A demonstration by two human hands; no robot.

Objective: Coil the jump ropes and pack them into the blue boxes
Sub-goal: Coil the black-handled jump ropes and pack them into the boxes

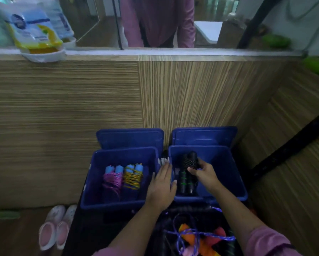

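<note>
Right hand [204,174] grips black rope bundle [190,160].

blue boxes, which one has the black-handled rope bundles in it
The right blue plastic box, where the right hand grips a black bundle. The left blue box holds pink and yellow coils with light-blue handles.

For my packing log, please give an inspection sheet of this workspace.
Surface: wooden floor before a wood-grain panel.
Job's things: left blue box holds a pink coiled rope and a yellow coiled rope; right blue box holds black-handled ropes; uncoiled purple rope lies nearest the camera.
Clutter: slippers, plastic bags.
Hands: left hand rests on the box rims; right hand grips a black bundle.
Cables: nothing seen.
Surroundings: glass partition above, a person behind it.
</note>
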